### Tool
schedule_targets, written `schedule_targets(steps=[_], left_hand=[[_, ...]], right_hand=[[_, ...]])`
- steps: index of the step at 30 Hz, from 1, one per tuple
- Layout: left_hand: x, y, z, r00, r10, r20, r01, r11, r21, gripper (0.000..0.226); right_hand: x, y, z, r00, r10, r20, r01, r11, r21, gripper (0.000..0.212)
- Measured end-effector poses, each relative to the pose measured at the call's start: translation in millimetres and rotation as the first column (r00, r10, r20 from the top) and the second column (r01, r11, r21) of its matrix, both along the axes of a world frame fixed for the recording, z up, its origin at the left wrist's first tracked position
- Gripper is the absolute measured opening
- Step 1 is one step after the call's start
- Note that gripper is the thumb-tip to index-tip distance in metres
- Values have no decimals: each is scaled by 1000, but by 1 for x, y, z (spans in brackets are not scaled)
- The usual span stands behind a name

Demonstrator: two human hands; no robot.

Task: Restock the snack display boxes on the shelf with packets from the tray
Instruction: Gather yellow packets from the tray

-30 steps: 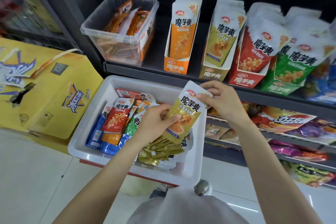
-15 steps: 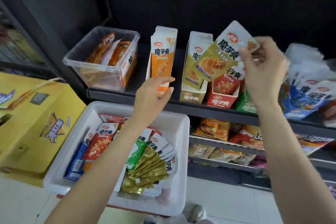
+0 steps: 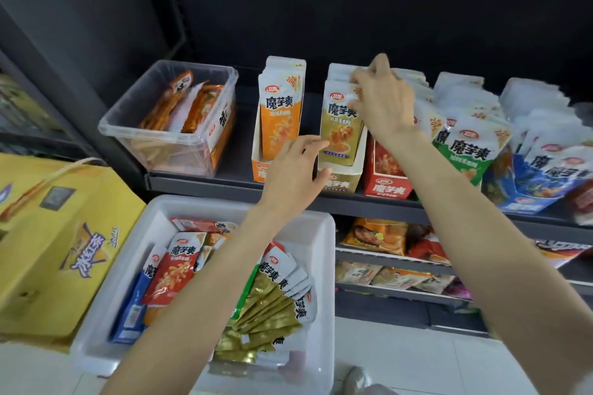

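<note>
A row of snack display boxes stands on the dark shelf (image 3: 244, 186). In the olive-gold box (image 3: 342, 181) sits an olive-gold packet (image 3: 340, 131), upright at the front. My right hand (image 3: 383, 99) pinches that packet's top edge from above. My left hand (image 3: 296, 171) reaches up from the tray, fingers straight, touching the front left corner of the olive-gold box. Below the shelf edge sits the white tray (image 3: 316, 234) with red, blue, green and several olive-gold packets (image 3: 272, 308) fanned out inside.
An orange box (image 3: 261, 170) stands left of the olive-gold one; red (image 3: 390, 187), green (image 3: 465, 151) and blue (image 3: 539, 179) packs fill the shelf to the right. A clear bin (image 3: 170, 144) sits far left. A yellow carton (image 3: 61, 244) lies beside the tray. Lower shelves hold more snacks.
My right hand has carried the olive-gold packet from above the tray up to the shelf and set it into its box. My left hand let go of it and rose to the box front.
</note>
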State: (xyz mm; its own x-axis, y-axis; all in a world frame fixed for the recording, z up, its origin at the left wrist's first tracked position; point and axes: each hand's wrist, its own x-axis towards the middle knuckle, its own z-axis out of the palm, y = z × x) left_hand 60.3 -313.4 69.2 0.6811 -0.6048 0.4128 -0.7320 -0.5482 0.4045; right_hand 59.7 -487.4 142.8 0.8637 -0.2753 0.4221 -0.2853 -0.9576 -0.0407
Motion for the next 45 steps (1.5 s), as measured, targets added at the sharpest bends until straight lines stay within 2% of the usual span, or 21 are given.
schedule_targets(steps=[3, 6, 9, 11, 12, 14, 17, 20, 22, 23, 26, 29, 34, 36, 38, 40, 41, 43, 45], left_hand=[[0, 0, -1, 1000, -9, -15, 9, 1000, 10, 44], [-2, 2, 0, 1000, -14, -5, 14, 1000, -20, 43], [-15, 14, 1, 999, -30, 41, 38, 973, -226, 35], [-32, 31, -2, 997, -30, 65, 53, 920, -389, 25], [-41, 42, -7, 997, -34, 64, 59, 898, -435, 21], [-56, 68, -26, 998, -49, 30, 57, 898, -436, 18], [-68, 112, -65, 993, -42, -110, 16, 974, -226, 23], [-73, 152, -100, 954, 35, -299, 8, 990, 140, 41], [-79, 168, -115, 918, 92, -387, 65, 924, 376, 53], [-81, 172, -120, 902, 115, -415, 91, 891, 445, 56], [-85, 169, -123, 900, 140, -412, 92, 864, 495, 57], [-82, 164, -122, 924, 164, -347, 50, 845, 533, 56], [-76, 153, -126, 930, 222, -292, 2, 792, 610, 62], [-74, 148, -129, 935, 230, -268, -16, 787, 617, 62], [-73, 144, -130, 959, 195, -203, -64, 853, 518, 50], [-72, 140, -124, 982, 167, -88, -130, 936, 326, 27], [-71, 139, -119, 985, 170, -39, -158, 963, 220, 22], [-71, 135, -104, 986, 166, -30, -165, 986, 23, 29], [-72, 127, -83, 973, 106, -205, -136, 981, -140, 38]], right_hand=[[-17, 1, -6, 986, 19, 169, -30, 998, 62, 33], [-50, 11, -18, 916, 41, 400, -108, 983, 147, 23], [-99, 38, -34, 845, 93, 526, -237, 948, 214, 20], [-129, 59, -48, 841, 149, 520, -342, 892, 297, 19], [-140, 68, -57, 860, 173, 480, -370, 860, 352, 19], [-151, 83, -78, 909, 236, 345, -382, 805, 454, 21], [-150, 105, -107, 907, 419, 47, -383, 772, 507, 18], [-140, 127, -132, 758, 556, -342, -384, 803, 455, 30], [-130, 139, -149, 630, 552, -546, -441, 833, 334, 40], [-126, 145, -157, 588, 518, -621, -458, 846, 273, 45], [-110, 154, -174, 554, 450, -700, -471, 863, 182, 54], [-96, 160, -178, 559, 433, -707, -473, 867, 157, 48], [-89, 156, -181, 601, 449, -661, -575, 817, 32, 36], [-92, 152, -175, 641, 498, -584, -612, 791, 2, 29], [-97, 148, -163, 717, 581, -385, -638, 770, -27, 27], [-103, 141, -153, 784, 605, -140, -613, 790, -21, 30], [-107, 137, -148, 801, 599, -15, -597, 800, 66, 25], [-115, 128, -127, 873, 460, 160, -485, 792, 370, 21], [-123, 115, -103, 935, 280, 217, -352, 671, 653, 32]])
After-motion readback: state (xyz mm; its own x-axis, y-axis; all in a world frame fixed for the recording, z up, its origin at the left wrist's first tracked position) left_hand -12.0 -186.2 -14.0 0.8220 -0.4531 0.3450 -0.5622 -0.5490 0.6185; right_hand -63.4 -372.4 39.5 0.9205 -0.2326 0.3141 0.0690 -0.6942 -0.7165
